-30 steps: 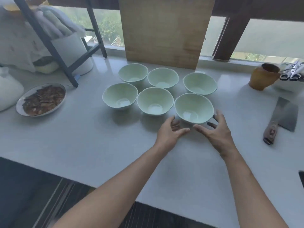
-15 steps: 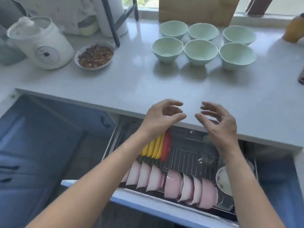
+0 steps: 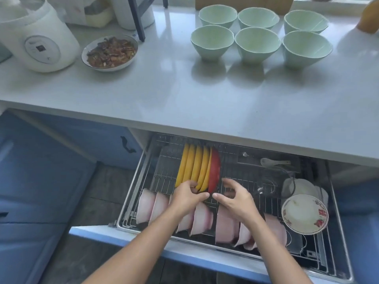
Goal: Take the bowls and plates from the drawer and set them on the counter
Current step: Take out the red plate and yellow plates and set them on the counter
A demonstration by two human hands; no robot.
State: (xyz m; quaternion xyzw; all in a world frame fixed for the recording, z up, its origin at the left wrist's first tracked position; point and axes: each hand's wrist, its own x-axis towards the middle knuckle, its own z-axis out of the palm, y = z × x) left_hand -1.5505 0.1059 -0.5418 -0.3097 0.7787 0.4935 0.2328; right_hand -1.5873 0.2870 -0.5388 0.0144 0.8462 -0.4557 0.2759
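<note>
Several pale green bowls [image 3: 257, 45] stand in two rows on the white counter [image 3: 184, 95]. Below it the drawer [image 3: 205, 252] is pulled out, with a wire rack inside. Several yellow plates [image 3: 193, 165] and one red plate [image 3: 214, 169] stand on edge in the rack. Pink bowls [image 3: 202, 219] lean in a row along the front. My left hand [image 3: 187, 196] touches the near edges of the yellow plates, fingers curled. My right hand [image 3: 235, 196] hovers open just right of the red plate, holding nothing.
A patterned bowl [image 3: 304, 214] and white dishes sit at the drawer's right, a spoon [image 3: 273, 161] at its back. On the counter's left are a white cooker [image 3: 39, 41] and a plate of food [image 3: 110, 52]. Blue cabinet fronts lie to the left.
Both hands left the green bowls on the counter and came down into the open drawer, reaching the yellow and red plates. My view tilted from the counter to the drawer.
</note>
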